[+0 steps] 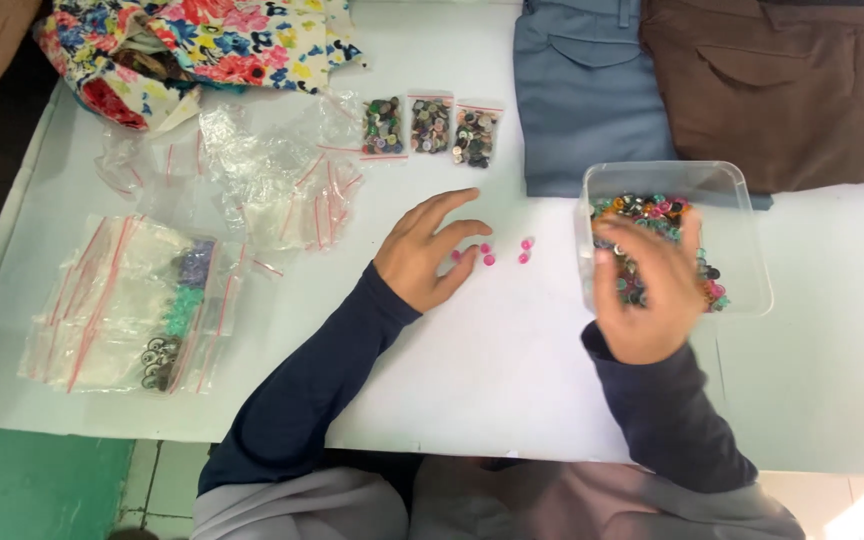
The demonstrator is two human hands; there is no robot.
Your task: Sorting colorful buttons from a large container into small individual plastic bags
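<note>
My left hand (430, 250) rests on the white table (492, 350) with its fingers spread, holding nothing. Several small pink buttons (500, 252) lie just beyond its fingertips. My right hand (649, 285) reaches into a clear plastic tub (742, 210) full of mixed coloured buttons (652, 208), fingers bent down among them. Whether it grips a button is hidden. Both arms wear dark blue sleeves.
Three small zip bags of buttons (430, 128) lie in a row behind the left hand. Empty clear zip bags (282, 180) and bags with sorted buttons (167, 310) sit at the left. Floral cloth (202, 40), blue trousers (582, 90) and brown trousers (782, 90) lie at the back.
</note>
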